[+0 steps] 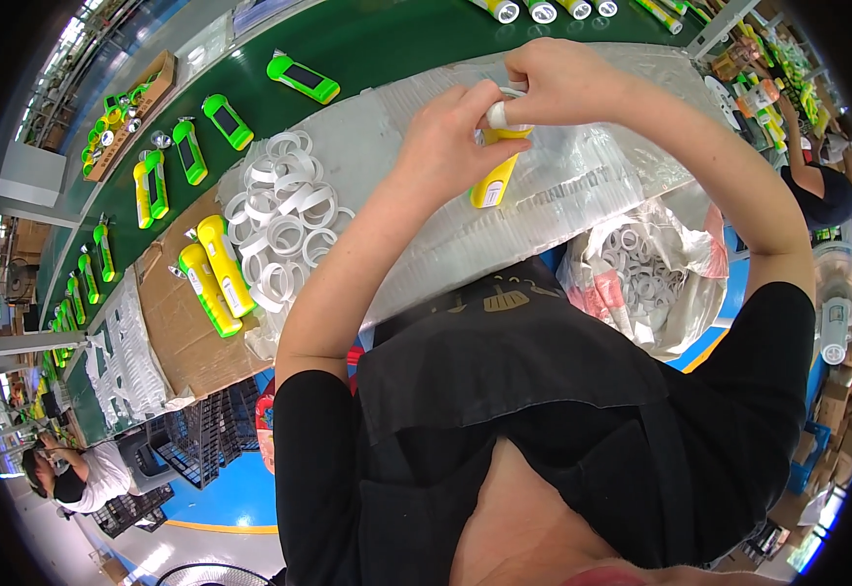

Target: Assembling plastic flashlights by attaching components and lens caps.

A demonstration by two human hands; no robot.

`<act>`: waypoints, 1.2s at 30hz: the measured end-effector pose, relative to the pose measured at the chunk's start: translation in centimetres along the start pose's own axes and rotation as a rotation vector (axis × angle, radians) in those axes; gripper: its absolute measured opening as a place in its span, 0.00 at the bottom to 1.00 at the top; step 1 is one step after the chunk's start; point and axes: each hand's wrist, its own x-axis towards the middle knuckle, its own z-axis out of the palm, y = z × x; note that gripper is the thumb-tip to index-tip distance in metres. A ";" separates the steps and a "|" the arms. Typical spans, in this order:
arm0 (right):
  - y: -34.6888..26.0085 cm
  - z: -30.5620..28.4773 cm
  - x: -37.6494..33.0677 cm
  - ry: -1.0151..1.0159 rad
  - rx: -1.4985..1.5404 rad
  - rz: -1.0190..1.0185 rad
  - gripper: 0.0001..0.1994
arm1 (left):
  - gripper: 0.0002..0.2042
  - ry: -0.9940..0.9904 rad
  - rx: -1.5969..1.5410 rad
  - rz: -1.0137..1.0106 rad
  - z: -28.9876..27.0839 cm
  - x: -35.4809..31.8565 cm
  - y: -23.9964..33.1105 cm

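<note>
Item: yellow flashlight (489,188), qty 1, in my hands over the bench, near end w/ pale switch plate twd. me.

L hand (445,145): thumb & fingers clamped on flashlight's far end, prob. to steady it. R hand (561,83): fingers bent together, clamped on rim of white ring (514,93), prob. for grip opp. my L. Ring is at flashlight's far end; whether fully around it, can't tell, fingers hide it.

Loose white rings (284,210): heap on plastic sheeting (597,161), left of my L hand, prob. for short reach.

Bag of white rings (645,283): near right, below bench edge, mouth open, prob. as reserve.

Yellow-green flashlights (223,266): qty 2, side by side on cardboard (201,361), left of heap, prob. to stay clear of rings.

Green flashlights w/ dark panels (304,78): spaced along green belt (387,61), far left; gaps prob. ease pick-up.

Carton of yellow-green parts (155,98): far left, beyond belt.
</note>
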 end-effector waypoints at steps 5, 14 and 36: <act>1.1 0.7 -0.6 0.152 0.219 -0.318 0.22 | 0.18 0.038 -0.079 0.033 0.0 -0.1 0.2; 1.3 1.0 -0.3 0.152 0.138 -0.224 0.28 | 0.18 0.006 -0.039 -0.004 -0.1 -0.1 0.5; 2.3 1.5 -0.7 0.267 0.437 -0.471 0.20 | 0.18 -0.034 -0.070 -0.034 -0.3 0.1 -0.1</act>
